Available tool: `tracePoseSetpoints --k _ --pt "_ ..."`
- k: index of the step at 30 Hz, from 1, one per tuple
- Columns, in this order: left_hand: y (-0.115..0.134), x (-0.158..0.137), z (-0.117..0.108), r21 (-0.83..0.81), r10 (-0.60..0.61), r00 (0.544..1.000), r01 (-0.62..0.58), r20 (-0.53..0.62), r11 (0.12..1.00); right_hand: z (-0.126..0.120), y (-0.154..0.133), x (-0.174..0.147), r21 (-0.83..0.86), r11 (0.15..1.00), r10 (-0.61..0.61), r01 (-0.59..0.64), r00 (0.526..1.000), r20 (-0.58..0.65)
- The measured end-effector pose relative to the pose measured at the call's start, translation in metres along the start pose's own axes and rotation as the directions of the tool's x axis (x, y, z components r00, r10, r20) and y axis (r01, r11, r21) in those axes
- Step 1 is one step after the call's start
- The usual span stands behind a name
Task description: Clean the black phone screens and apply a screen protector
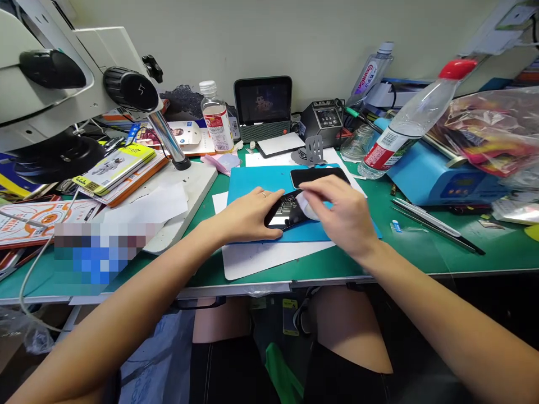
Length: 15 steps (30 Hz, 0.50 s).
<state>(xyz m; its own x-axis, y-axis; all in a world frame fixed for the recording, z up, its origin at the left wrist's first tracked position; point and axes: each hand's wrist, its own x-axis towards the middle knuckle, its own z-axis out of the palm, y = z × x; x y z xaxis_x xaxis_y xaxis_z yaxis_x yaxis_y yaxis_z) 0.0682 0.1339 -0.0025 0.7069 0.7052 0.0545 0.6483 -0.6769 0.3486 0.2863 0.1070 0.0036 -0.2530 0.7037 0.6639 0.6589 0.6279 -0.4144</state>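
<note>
On a blue mat [248, 182] lies a smartphone [287, 211], dark and glossy, with light lettering and a bright reflection on its face. My left hand [248, 217] grips its left end between thumb and fingers; a ring shows on one finger. My right hand [343, 216] pinches a white wipe [306, 205] against the right part of the phone's screen. The fingers hide some of the wipe and the phone's right end. Just beyond my right hand a second smartphone [314, 176], with a black face, rests on the mat.
White paper [269, 261] sticks out under the mat. A microscope [63, 112] and boxes [118, 168] stand left. Behind are a labelled bottle [217, 120], a small screen [263, 101] and a black device [322, 123]. A red-capped bottle [404, 134], blue machine [442, 174] and tweezers [433, 224] are right.
</note>
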Motion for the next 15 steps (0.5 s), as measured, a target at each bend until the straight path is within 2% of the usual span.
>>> tracePoseSetpoints --k 2,3,4,6,8,10,13,15 --pt "-0.002 0.001 0.003 -0.028 0.028 1.0 -0.028 -0.011 0.999 -0.005 -0.006 0.003 0.002 0.999 0.042 -0.042 0.991 -0.13" --pt "-0.004 0.001 0.004 -0.051 0.049 0.999 -0.05 -0.015 0.997 -0.006 -0.009 0.003 0.001 0.999 0.037 -0.038 0.986 -0.165" --pt "-0.006 0.002 0.004 -0.08 0.069 0.997 -0.071 -0.02 0.994 -0.007 -0.012 0.0 -0.001 1.0 0.006 -0.006 0.989 -0.145" --pt "-0.011 0.001 0.005 -0.138 0.1 0.994 -0.103 -0.033 0.985 -0.005 -0.016 -0.012 -0.007 0.994 -0.106 0.106 0.992 0.064" --pt "-0.016 -0.003 0.004 -0.172 0.113 0.993 -0.119 -0.044 0.978 -0.002 -0.018 -0.029 -0.011 0.98 -0.182 0.198 0.924 0.337" --pt "-0.02 -0.007 0.002 -0.16 0.105 0.994 -0.11 -0.041 0.981 -0.002 -0.018 -0.045 -0.078 0.98 -0.139 0.183 0.91 0.391" --pt "-0.025 -0.013 -0.002 -0.087 0.079 0.997 -0.081 -0.022 0.993 -0.001 -0.018 -0.057 -0.21 0.972 -0.022 0.102 0.935 0.353" --pt "-0.026 -0.015 -0.005 -0.054 0.067 0.998 -0.068 -0.023 0.996 0.004 -0.019 -0.058 -0.303 0.951 0.066 0.063 0.916 0.395"
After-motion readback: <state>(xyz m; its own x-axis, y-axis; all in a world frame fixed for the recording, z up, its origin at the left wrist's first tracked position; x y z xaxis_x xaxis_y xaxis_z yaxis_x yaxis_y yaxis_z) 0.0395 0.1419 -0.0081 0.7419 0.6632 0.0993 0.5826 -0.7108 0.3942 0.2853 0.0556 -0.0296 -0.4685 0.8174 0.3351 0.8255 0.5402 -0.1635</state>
